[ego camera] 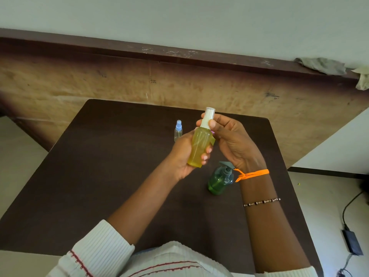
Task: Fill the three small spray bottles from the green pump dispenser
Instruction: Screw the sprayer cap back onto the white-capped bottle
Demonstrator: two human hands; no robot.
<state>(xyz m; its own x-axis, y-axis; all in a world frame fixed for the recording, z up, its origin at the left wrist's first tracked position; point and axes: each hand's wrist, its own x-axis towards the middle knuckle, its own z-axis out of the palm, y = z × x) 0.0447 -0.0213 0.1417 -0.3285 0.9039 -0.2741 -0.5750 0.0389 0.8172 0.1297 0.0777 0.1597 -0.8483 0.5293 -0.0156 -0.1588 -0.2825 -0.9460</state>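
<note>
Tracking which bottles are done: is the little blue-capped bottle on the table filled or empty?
Empty, apparently: the blue-capped bottle stands upright, its clear body showing only the dark table through it, no tinted liquid.

wall [179, 15]: pale | headboard [99, 82]: worn wood | table [99, 176]: dark | floor [329, 206]: light

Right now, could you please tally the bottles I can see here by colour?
Yellow spray bottle, held in both hands: 1
Clear spray bottle with blue top, standing on the table: 1
Green pump dispenser, on the table: 1
Total: 3
</note>
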